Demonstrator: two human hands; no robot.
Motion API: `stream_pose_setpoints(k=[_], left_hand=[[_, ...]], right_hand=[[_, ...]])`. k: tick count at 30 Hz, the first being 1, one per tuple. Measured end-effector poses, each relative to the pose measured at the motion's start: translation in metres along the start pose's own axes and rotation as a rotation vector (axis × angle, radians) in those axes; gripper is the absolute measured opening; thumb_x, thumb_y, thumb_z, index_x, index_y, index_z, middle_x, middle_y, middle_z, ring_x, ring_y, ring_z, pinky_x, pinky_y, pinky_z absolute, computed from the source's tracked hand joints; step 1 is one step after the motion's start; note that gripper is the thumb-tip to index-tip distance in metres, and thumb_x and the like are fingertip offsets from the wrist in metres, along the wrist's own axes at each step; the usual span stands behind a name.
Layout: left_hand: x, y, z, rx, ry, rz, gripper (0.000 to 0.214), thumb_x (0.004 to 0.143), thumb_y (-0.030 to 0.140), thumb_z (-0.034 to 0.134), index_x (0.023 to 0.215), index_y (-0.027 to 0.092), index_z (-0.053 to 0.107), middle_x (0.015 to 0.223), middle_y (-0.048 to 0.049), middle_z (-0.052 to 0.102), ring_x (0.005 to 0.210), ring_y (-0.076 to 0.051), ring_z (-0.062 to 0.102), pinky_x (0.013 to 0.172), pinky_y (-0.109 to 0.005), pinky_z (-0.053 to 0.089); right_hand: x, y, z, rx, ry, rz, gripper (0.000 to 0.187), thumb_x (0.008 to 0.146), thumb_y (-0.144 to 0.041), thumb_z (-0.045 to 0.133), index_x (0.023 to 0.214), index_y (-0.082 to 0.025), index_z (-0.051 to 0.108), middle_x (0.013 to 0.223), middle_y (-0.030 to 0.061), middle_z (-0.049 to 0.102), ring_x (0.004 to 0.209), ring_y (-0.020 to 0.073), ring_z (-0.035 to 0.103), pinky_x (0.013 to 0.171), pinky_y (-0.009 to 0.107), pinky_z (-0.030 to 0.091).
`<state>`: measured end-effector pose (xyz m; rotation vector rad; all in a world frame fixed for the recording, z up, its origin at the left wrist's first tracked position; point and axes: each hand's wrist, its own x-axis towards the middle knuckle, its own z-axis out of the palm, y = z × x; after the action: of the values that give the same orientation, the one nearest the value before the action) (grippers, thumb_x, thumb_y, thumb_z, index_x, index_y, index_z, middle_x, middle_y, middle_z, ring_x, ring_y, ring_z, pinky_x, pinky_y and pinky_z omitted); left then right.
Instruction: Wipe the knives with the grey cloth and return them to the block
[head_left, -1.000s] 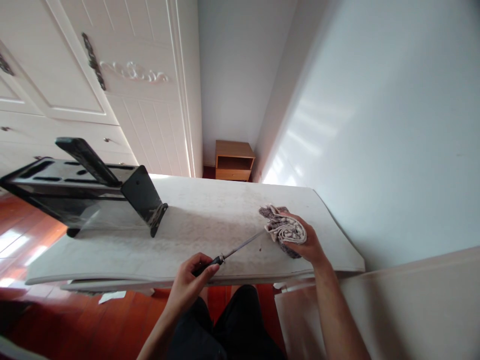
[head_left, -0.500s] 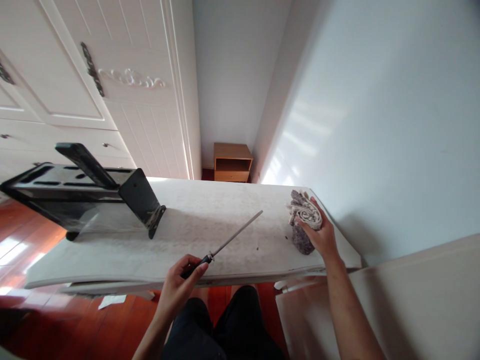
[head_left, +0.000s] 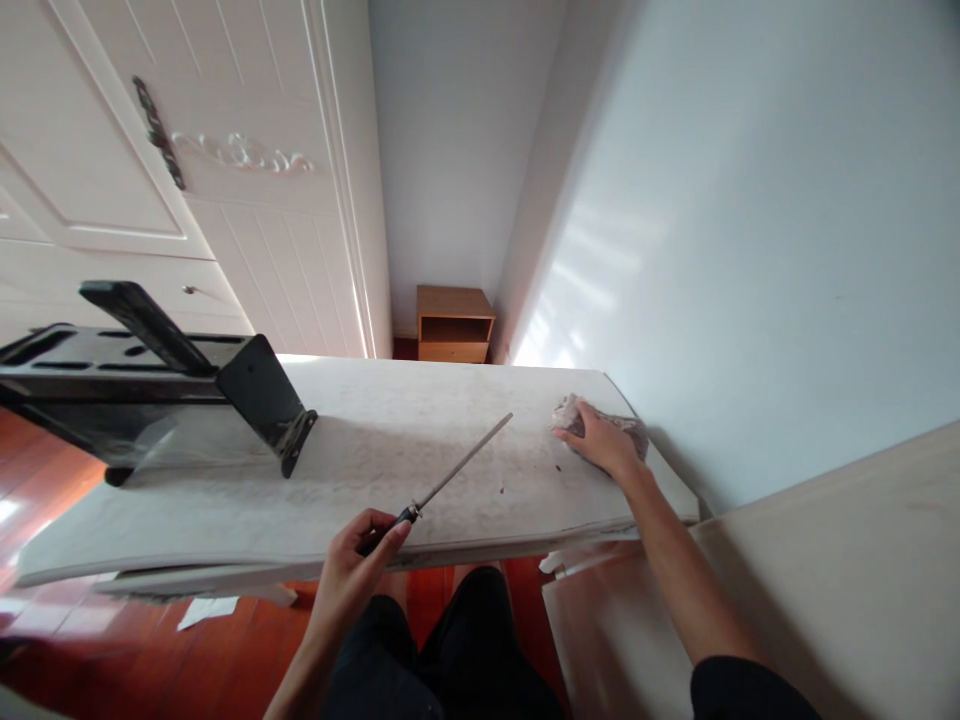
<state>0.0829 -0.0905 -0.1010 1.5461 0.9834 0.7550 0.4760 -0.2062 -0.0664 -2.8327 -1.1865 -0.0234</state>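
Observation:
My left hand (head_left: 358, 553) is closed round the black handle of a thin steel sharpening rod (head_left: 459, 466), whose tip points up and to the right over the white table (head_left: 375, 450). My right hand (head_left: 600, 442) lies palm down on a grey-and-white cloth (head_left: 628, 427), pressing it onto the table near the right wall. Its fingers are curled over the cloth. The rod's tip and the cloth are apart.
A black knife block (head_left: 112, 385) with a knife handle sticking out stands at the table's left end. A white wardrobe (head_left: 187, 150) rises behind it. A small wooden nightstand (head_left: 452, 324) sits in the far corner. Red wood floor and a paper scrap (head_left: 199, 611) lie below.
My right hand carried the cloth away from the rod to the right and set it down flat on the table. The left hand and rod shifted slightly left.

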Motion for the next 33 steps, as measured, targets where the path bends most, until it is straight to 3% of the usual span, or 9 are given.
stream_pose_setpoints(k=[4,11,14,19,23,28,33], left_hand=[[-0.002,-0.001,-0.002,-0.019,-0.018,-0.057,0.04,0.073,0.056,0.071,0.072,0.016,0.064,0.057,0.0018,0.053,0.05,-0.01,0.043,0.045,-0.019,0.031],[0.001,-0.003,-0.008,-0.01,-0.03,-0.049,0.043,0.07,0.059,0.072,0.072,0.016,0.066,0.057,0.001,0.056,0.051,-0.01,0.046,0.045,-0.019,0.033],[0.0,-0.001,-0.01,-0.015,-0.002,-0.005,0.041,0.072,0.056,0.071,0.073,0.015,0.066,0.06,-0.0002,0.059,0.053,-0.011,0.05,0.046,-0.018,0.034],[-0.003,0.01,-0.023,-0.039,0.052,0.063,0.036,0.069,0.05,0.075,0.073,0.015,0.07,0.065,-0.0032,0.067,0.059,-0.014,0.059,0.051,-0.02,0.042],[-0.004,0.021,-0.046,-0.045,0.153,0.093,0.029,0.064,0.043,0.081,0.073,0.016,0.074,0.066,-0.0038,0.071,0.063,-0.017,0.063,0.055,-0.021,0.047],[-0.012,0.038,-0.088,-0.042,0.276,0.118,0.026,0.056,0.037,0.085,0.069,0.017,0.076,0.057,-0.0023,0.067,0.05,-0.013,0.056,0.044,-0.02,0.041],[-0.023,0.049,-0.132,-0.221,0.434,0.11,0.024,0.054,0.032,0.086,0.068,0.016,0.073,0.047,0.0015,0.059,0.038,-0.008,0.046,0.037,-0.018,0.033]], right_hand=[[0.0,-0.005,0.027,-0.076,-0.058,-0.052,0.089,0.088,-0.063,0.049,0.151,-0.006,0.026,0.154,0.0254,0.032,0.141,0.0389,0.033,0.111,0.048,0.029],[-0.003,-0.004,0.026,-0.068,-0.118,0.024,0.088,0.091,-0.068,0.039,0.154,-0.009,0.021,0.154,0.0284,0.03,0.134,0.0431,0.041,0.105,0.055,0.034],[-0.002,-0.014,0.034,-0.152,-0.026,0.092,0.087,0.092,-0.065,0.041,0.152,-0.005,0.025,0.151,0.032,0.032,0.129,0.0464,0.044,0.1,0.057,0.036],[-0.002,-0.027,0.051,-0.222,0.278,0.132,0.079,0.094,-0.058,0.04,0.143,0.004,0.037,0.138,0.0368,0.045,0.117,0.0456,0.052,0.093,0.055,0.04],[-0.006,-0.028,0.056,-0.225,0.418,0.114,0.074,0.095,-0.055,0.038,0.139,0.003,0.044,0.134,0.034,0.051,0.117,0.0435,0.052,0.095,0.053,0.039],[-0.011,-0.026,0.057,-0.226,0.454,0.063,0.069,0.096,-0.053,0.035,0.134,0.003,0.049,0.127,0.0318,0.057,0.113,0.0418,0.055,0.091,0.05,0.041],[-0.013,-0.025,0.054,-0.221,0.47,0.028,0.067,0.095,-0.053,0.033,0.132,0.0,0.053,0.122,0.0263,0.062,0.11,0.0412,0.058,0.088,0.049,0.043]])
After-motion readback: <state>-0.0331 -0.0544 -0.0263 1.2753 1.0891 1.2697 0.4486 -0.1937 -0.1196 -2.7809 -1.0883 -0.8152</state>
